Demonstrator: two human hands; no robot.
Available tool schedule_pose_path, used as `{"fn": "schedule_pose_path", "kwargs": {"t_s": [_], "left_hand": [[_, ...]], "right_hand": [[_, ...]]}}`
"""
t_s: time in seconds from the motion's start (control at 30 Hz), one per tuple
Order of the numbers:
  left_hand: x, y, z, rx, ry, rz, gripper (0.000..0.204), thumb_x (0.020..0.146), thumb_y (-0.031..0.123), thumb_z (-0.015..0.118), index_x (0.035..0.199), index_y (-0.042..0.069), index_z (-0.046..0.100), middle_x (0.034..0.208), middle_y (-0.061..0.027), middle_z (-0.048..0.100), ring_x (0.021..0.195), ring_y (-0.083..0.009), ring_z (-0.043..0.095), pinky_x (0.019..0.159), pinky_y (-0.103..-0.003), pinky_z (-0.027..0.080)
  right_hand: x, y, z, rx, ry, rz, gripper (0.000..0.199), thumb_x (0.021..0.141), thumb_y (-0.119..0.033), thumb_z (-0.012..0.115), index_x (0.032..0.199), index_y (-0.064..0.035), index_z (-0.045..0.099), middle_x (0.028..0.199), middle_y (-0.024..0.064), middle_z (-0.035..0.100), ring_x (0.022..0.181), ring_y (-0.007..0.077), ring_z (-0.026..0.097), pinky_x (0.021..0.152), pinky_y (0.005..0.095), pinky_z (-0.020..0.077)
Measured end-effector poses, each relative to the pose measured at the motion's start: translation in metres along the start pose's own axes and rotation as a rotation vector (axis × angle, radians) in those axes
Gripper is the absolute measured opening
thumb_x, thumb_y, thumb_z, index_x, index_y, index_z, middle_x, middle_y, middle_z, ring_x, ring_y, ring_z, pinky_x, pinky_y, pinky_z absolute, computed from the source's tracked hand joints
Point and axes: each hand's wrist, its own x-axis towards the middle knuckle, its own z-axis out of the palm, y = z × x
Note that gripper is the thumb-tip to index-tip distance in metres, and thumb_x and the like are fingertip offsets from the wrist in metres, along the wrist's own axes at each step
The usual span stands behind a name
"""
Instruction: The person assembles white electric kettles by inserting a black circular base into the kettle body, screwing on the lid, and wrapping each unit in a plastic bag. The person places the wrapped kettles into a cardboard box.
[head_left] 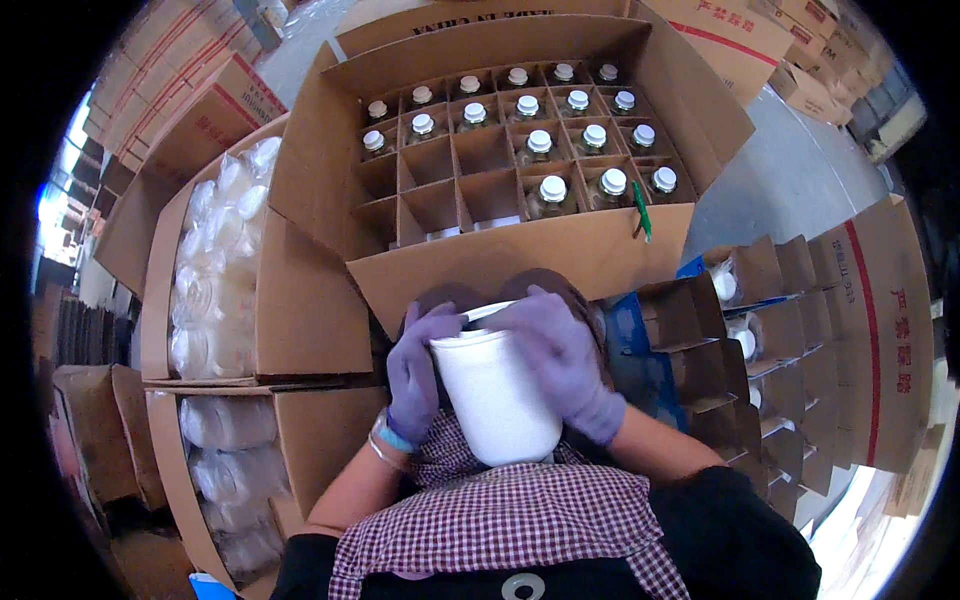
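Note:
A white foam-like cylindrical tub (498,405) stands tilted in my lap, its round open mouth toward the big carton. Around the left side of its rim curls my left hand (415,370), in a purple glove, the fingers closed on the edge. On the right side my right hand (565,365), gloved alike, lies against the tub near the mouth; its fingers are smeared by motion. What is inside the tub is mostly hidden. Just ahead stands a big open carton (520,255) with cardboard dividers, holding clear glass bottles (552,198) with white caps; several near-left cells hold no bottle.
A green pen-like tool (641,212) hangs on the carton's near edge. At left, two stacked open cartons (310,320) hold plastic-wrapped clear jars (215,290). At right stands a divided carton (690,310) with a few white-capped items. More closed cartons (720,40) stand behind.

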Motion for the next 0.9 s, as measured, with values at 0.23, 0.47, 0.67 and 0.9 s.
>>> {"fn": "schedule_pose_path", "kwargs": {"t_s": [0.23,0.47,0.67,0.9], "left_hand": [[0.037,0.008,-0.045,-0.15,-0.197,-0.183,0.042,0.1,0.024,0.043,0.121,-0.003,0.068,0.126,-0.0164,0.069,0.125,-0.0308,0.061,0.117,-0.044,0.034],[0.02,0.031,0.011,0.149,0.107,0.172,0.046,0.101,0.036,0.047,0.122,-0.003,0.061,0.13,-0.0229,0.062,0.122,-0.0373,0.058,0.112,-0.047,0.038],[0.028,-0.015,0.002,-0.132,0.005,0.009,0.045,0.104,0.043,0.046,0.105,0.001,0.062,0.123,-0.0233,0.067,0.112,-0.033,0.066,0.113,-0.048,0.039],[0.043,0.042,-0.002,-0.009,0.019,0.045,0.04,0.106,0.03,0.043,0.119,-0.002,0.064,0.125,-0.0224,0.064,0.127,-0.0348,0.057,0.111,-0.049,0.041]], "right_hand": [[0.022,-0.035,-0.008,0.043,-0.025,-0.233,0.054,0.084,-0.02,0.069,0.133,-0.0003,0.059,0.132,0.0159,0.063,0.119,0.032,0.059,0.11,0.0448,0.0395],[0.011,0.047,-0.011,0.585,0.106,0.316,0.045,0.101,-0.028,0.046,0.128,0.0039,0.061,0.131,0.0166,0.062,0.123,0.0265,0.058,0.111,0.0359,0.0401],[0.006,-0.022,-0.02,0.046,-0.084,-0.146,0.047,0.092,-0.024,0.059,0.132,-0.0003,0.062,0.127,0.0188,0.062,0.124,0.0341,0.056,0.116,0.0502,0.033],[0.03,0.033,-0.029,0.504,0.128,0.304,0.041,0.103,-0.02,0.042,0.133,0.0029,0.058,0.132,0.0155,0.063,0.124,0.0267,0.059,0.111,0.037,0.0421]]}}
